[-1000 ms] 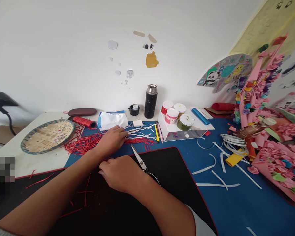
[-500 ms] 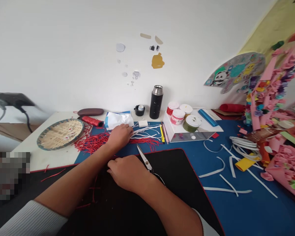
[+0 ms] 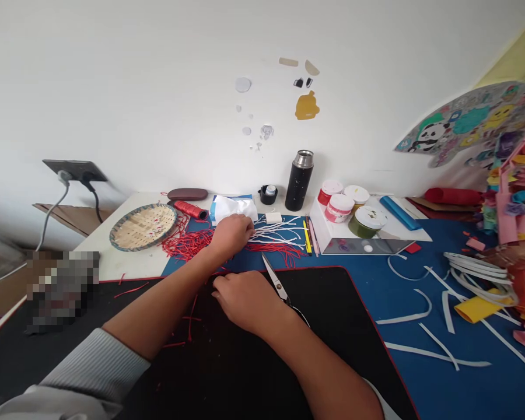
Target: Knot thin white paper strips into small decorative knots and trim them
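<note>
My left hand point(image 3: 233, 236) reaches over the bundle of white cords point(image 3: 280, 234), its fingers curled down and closed at their left ends. Nearer to me, my right hand point(image 3: 245, 300) is closed in a pinch above the black mat's edge; what its fingertips hold is hidden. A pile of red cords point(image 3: 188, 244) lies left of my left hand, and more red strands run out under the white ones. Scissors point(image 3: 279, 286) lie with blades apart just beyond my right hand, their handles partly covered by my wrist.
A woven basket point(image 3: 142, 226), red thread spool point(image 3: 190, 209) and glasses case point(image 3: 188, 194) lie at the left. Behind stand a black flask point(image 3: 299, 181) and paint jars point(image 3: 339, 208) on a white box point(image 3: 376, 246). White strips point(image 3: 437, 354) are scattered on the blue surface at right.
My view has turned left, so everything appears farther right. Both hands keep nearly the same places over the cords and mat, with only slight finger movement.
</note>
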Demonstrator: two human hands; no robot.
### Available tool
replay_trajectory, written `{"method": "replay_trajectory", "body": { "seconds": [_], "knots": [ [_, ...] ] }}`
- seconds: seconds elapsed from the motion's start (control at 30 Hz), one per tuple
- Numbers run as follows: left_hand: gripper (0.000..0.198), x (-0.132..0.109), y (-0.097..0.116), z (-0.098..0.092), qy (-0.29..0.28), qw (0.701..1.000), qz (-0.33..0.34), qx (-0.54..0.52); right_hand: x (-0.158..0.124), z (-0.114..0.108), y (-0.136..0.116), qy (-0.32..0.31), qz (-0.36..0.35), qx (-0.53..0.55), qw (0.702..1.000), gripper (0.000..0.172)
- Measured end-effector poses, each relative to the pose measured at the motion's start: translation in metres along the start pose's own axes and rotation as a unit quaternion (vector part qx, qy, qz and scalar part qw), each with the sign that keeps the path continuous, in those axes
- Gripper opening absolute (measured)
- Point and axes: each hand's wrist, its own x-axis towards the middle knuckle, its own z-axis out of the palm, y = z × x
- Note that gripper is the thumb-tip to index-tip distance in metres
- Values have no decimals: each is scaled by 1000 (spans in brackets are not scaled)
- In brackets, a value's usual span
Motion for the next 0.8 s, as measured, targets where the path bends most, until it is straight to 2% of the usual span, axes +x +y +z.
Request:
{"method": "replay_trajectory", "body": {
  "seconds": [0.1, 0.27, 0.43, 0.63, 0.8],
  "knots": [
    [19, 0, 0, -4, 7, 999, -26, -30, 0, 1, 0, 3, -1, -1, 1000, 25],
    [24, 3, -2, -7, 1, 996, -29, -81, 1, 1, 0, -1, -5, -4, 1000, 24],
    [33, 1, -7, -10, -9, 996, -43, -79, 1, 1, 0, -4, -2, -4, 1000, 23],
    [25, -6, -8, -13, -6, 996, -65, -62, 1, 3, 0, -2, -5, -8, 1000, 23],
    [23, -13, -10, -16, 13, 990, -101, -100, 1, 3, 0, 5, -7, -10, 1000, 23]
  ]
}}
